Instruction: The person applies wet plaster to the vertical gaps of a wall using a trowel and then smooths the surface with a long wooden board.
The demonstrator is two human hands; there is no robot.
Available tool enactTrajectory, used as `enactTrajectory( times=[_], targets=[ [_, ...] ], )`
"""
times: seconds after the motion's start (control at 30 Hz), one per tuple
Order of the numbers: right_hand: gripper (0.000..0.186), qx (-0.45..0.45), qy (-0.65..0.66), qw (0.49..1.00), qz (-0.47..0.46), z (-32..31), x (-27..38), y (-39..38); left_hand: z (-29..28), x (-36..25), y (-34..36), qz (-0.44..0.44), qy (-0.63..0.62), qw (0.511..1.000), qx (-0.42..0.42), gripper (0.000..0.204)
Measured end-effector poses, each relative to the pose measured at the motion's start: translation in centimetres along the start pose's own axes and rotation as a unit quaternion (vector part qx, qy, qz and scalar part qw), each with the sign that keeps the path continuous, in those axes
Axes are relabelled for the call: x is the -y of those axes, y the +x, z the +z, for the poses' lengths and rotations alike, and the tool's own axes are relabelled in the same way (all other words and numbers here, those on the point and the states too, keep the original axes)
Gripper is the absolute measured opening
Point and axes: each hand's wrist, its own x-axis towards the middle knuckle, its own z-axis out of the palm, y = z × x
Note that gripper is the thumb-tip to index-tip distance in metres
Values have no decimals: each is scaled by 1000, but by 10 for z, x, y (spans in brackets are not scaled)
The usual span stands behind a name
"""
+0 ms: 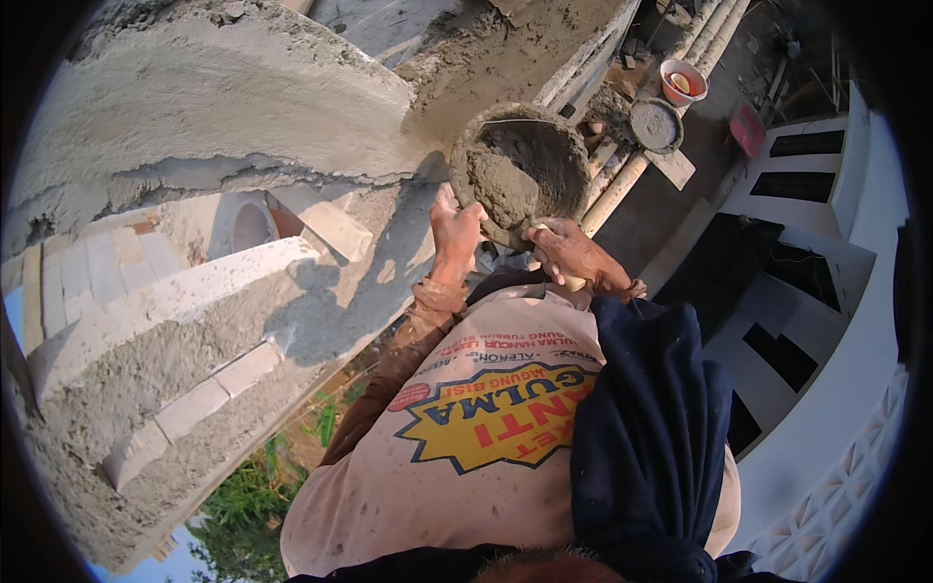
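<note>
A round, mortar-caked bucket (525,146) holds a lumpy heap of wet grey mortar (501,180) at the centre of the head view. My left hand (457,233) grips the bucket's near left rim, fingers curled round it. My right hand (573,255) is closed at the near right of the bucket, on a pale wooden handle (573,283); the tool's head cannot be made out. Below both hands is my pale printed shirt, with dark cloth hanging over its right side.
A rough plastered wall (224,117) and a ledge with pale blocks (233,374) lie left. Right, beyond long poles (705,34), are a pinkish bucket (684,83), a grey-filled bucket (657,126), a board (671,170), a pink object (746,129) and a white building (797,194).
</note>
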Motion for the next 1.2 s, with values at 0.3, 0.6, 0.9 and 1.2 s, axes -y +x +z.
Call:
enactTrajectory(
  times=[0.3,0.6,0.9,1.2],
  targets=[
    [32,41,229,973,11,9,38,-37,-11,-5,9,-98,-117,988,14,39],
    [64,-17,260,781,-568,70,190,-77,-31,36,29,-68,-140,988,17,34],
    [46,-423,268,298,-813,61,348,13,-34,24,-8,-88,-126,987,-38,39],
    [33,-208,-251,834,-446,28,25,73,-65,99,-2,73,-70,994,36,35]
  ],
)
